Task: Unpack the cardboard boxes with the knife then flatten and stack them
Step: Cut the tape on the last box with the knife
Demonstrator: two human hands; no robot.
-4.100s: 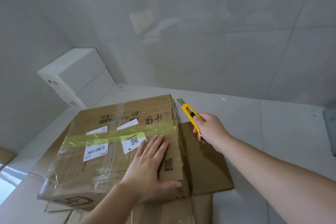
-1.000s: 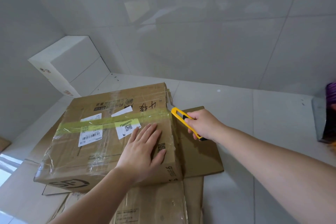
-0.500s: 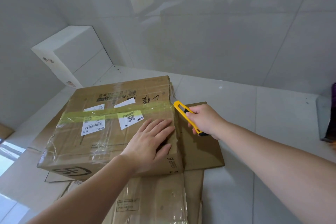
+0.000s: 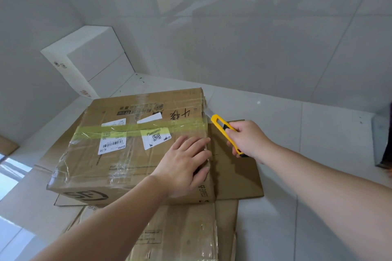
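Observation:
A sealed cardboard box (image 4: 118,161) with clear and yellow-green tape and white labels lies on the floor, on top of flattened cardboard (image 4: 235,178). My left hand (image 4: 186,165) presses flat on the box's top near its right edge, fingers straight. My right hand (image 4: 248,140) grips a yellow utility knife (image 4: 222,127). The knife's blade tip touches the box's right edge near the far corner, just above the yellow-green tape.
More flattened cardboard (image 4: 182,233) lies in front of the box. A white box (image 4: 84,68) stands in the far left corner against the tiled wall. A dark object (image 4: 381,140) sits at the right edge. Bare floor tiles (image 4: 297,125) spread out to the right.
The knife has slid away from me along the box's right edge, from the yellow-green tape to the far corner. My left hand has shifted right, to the box's edge.

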